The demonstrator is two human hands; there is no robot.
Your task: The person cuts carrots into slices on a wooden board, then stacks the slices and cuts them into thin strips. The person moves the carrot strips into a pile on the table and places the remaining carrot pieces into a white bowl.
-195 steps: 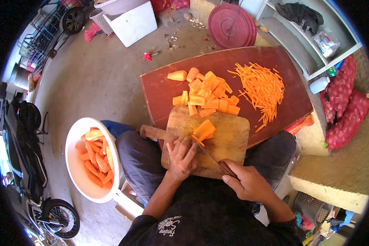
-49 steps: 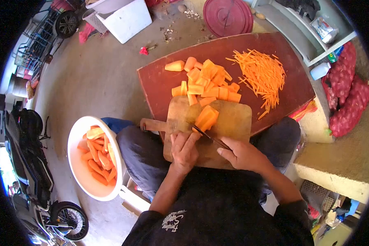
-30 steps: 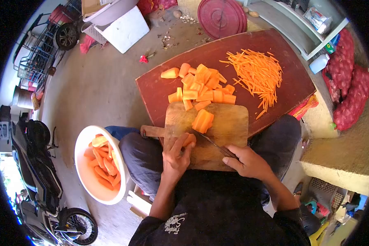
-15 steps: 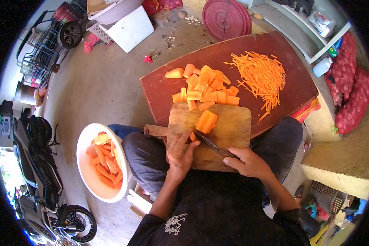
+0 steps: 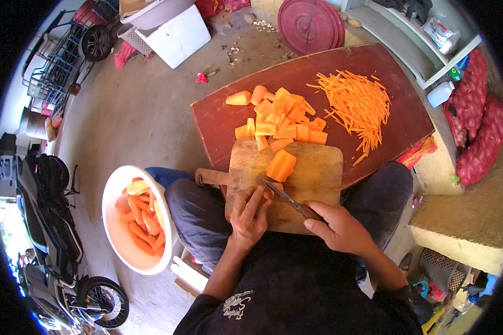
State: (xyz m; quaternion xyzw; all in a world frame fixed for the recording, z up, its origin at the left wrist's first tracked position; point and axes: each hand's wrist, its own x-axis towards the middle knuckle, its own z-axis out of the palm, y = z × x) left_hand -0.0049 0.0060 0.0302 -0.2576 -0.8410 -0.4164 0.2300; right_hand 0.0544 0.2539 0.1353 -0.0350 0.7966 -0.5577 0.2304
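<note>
My right hand (image 5: 338, 228) is wrapped around the handle of a knife (image 5: 288, 199), its blade slanting up and left across the wooden cutting board (image 5: 321, 176). Fingers and thumb of my left hand (image 5: 248, 219) close on a small carrot piece (image 5: 269, 194) beside the blade; the fingers partly hide it. Just beyond the knife, a stack of carrot slices (image 5: 281, 166) rests on the board. Past the board's far edge lies a heap of carrot chunks (image 5: 285, 114), with a pile of carrot strips (image 5: 356, 106) to its right.
The board rests by my lap against a dark red table (image 5: 223, 120). At my left stands a white tub (image 5: 110, 223) of peeled carrots (image 5: 145, 215). Red net sacks (image 5: 483, 139) and a shelf (image 5: 397, 42) are at the right; a motorbike (image 5: 53, 223) is far left.
My left hand and the carrot piece have shifted slightly toward my body. The knife blade now crosses just above the piece, and a bit of orange shows on the blade's far side.
</note>
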